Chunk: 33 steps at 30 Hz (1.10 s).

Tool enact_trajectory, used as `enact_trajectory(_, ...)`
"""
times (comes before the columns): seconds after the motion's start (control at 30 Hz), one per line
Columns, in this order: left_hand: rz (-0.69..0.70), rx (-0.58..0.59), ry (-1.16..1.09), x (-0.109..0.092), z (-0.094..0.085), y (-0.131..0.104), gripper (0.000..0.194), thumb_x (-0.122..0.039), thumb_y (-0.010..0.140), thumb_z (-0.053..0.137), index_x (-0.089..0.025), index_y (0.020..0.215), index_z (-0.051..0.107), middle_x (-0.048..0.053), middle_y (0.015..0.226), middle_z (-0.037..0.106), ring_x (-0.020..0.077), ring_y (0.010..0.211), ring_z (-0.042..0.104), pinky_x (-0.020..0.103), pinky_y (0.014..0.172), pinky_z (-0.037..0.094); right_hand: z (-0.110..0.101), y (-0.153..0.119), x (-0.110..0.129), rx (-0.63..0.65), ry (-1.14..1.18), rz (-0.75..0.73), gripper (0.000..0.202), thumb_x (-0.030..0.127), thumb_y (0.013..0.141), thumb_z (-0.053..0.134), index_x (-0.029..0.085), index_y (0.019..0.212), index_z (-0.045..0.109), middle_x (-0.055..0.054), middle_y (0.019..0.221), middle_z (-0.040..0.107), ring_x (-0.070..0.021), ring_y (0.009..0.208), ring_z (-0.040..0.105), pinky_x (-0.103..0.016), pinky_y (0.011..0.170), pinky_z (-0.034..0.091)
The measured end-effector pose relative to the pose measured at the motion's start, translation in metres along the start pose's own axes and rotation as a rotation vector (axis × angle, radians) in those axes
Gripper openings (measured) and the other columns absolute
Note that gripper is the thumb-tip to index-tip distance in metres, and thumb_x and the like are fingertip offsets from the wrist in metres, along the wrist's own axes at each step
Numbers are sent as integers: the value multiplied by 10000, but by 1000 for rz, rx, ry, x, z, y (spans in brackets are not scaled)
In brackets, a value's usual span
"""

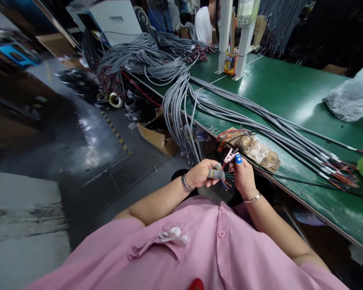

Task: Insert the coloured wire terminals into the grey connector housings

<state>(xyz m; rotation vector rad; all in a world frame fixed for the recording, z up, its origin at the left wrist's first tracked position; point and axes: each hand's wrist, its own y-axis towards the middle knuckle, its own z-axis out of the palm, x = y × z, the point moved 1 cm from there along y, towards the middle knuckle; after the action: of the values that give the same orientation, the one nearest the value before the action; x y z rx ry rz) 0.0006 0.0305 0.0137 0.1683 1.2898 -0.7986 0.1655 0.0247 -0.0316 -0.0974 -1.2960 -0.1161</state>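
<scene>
Several thin coloured wires (pixel 226 185) fan out from my left hand (pixel 205 174), whose fingers are closed round them; grey covers sit on some of its fingertips. Close on the right, my right hand (pixel 243 176) has its thumb and fingers pinched together, with a blue cover on one fingertip. A pale pink clip (pixel 230 156) with a red wire shows between the hands, by the right fingertips. Green wire strands reach towards the right hand; what its fingers grip is too small to tell.
Long grey cables (pixel 245 108) lie across the green table (pixel 290 86) and hang over its edge. A taped brown block (pixel 254 150) sits at the edge. Further back are a plastic bag (pixel 352 96), white posts and a person in white (pixel 203 25).
</scene>
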Motion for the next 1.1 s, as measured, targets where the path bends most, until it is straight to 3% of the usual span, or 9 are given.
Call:
enact_trajectory(0.1,8,-1,3,-3,-1,4,347,-417,615,809,-126,652,624,-8,448,574,48,270,405,154,269,277,3,2,-1,-68,24,-47,366,566,850,575,215,787,653,14,656,578,-111,556,473,-257,555,393)
enact_trajectory(0.3,32,-4,41,2,-2,10,341,-402,633,797,-133,627,587,-18,450,567,43,282,406,151,277,276,14,5,0,140,267,184,458,643,834,537,202,797,653,-8,685,598,-129,569,522,-269,543,450)
enact_trajectory(0.5,49,-6,77,5,-4,12,350,-411,648,780,-126,637,577,-30,455,558,37,287,395,149,280,283,18,8,-1,114,471,251,398,591,770,667,194,759,633,16,645,580,-106,542,510,-239,517,461)
enact_trajectory(0.73,38,-1,100,6,-4,12,354,-407,643,776,-132,614,556,-35,448,547,37,286,389,152,283,292,22,7,1,102,499,248,392,588,775,664,203,726,609,18,598,567,-126,552,528,-265,546,466)
enact_trajectory(0.97,52,-24,155,3,-1,2,323,-388,662,759,-135,626,562,-35,459,551,36,302,396,150,297,299,15,7,2,166,557,317,518,700,778,564,198,865,657,-15,784,661,-113,589,551,-250,545,484)
enact_trajectory(1.1,56,-56,181,3,2,-6,331,-386,656,772,-135,623,558,-32,470,556,38,313,415,151,313,318,10,7,5,193,559,340,435,612,803,609,197,917,674,-23,854,680,-113,649,575,-241,583,502)
